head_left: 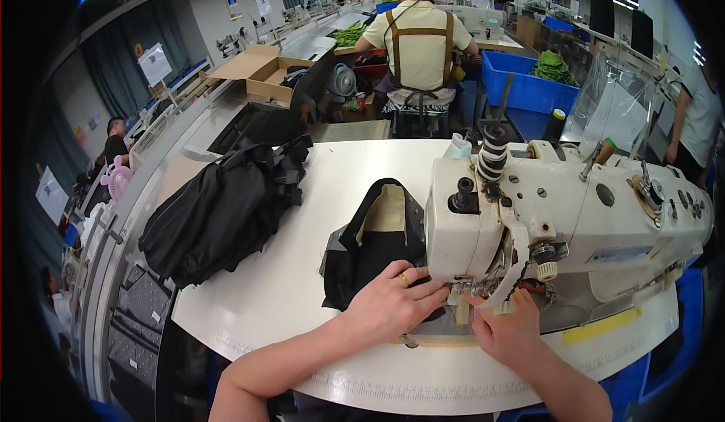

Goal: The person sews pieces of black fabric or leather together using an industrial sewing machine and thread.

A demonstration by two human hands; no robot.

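Note:
A white sewing machine (574, 218) stands on the right of the white table (226, 309). My left hand (389, 301), a ring on one finger, lies with extended fingers on a black fabric piece with a cream lining (355, 263), just left of the presser foot (462, 290). My right hand (510, 324) is closed at the right of the needle area, below a white lever; what its fingertips hold is too small to make out. A pale tan strip (462, 312) lies below the foot, between the hands.
Black fabric pieces (211, 218) are heaped at the table's left. Behind are a seated co-worker (419, 52), a cardboard box (268, 82) and a blue bin with green fabric (506, 89). Another person (687, 127) stands at right; others sit at far left (115, 142).

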